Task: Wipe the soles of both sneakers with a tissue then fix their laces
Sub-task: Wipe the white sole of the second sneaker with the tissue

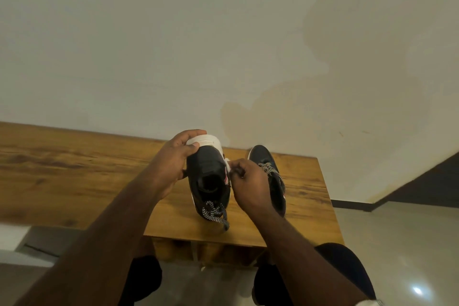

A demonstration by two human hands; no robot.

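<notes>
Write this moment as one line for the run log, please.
left hand: grips heel of held sneaker | right hand: pinches tissue at its sole edge | second sneaker: on table | laces: loose

Arms: both forearms bare to the elbow, no sleeves in view
Left hand (173, 164): bare, no glove, ring or watch showing
Right hand (248, 181): bare, no glove, ring or watch showing
Legs: dark shorts or trousers (347, 266) over both thighs
Lower right edge: a small patch of white fabric (372, 302), too cropped to identify
</notes>
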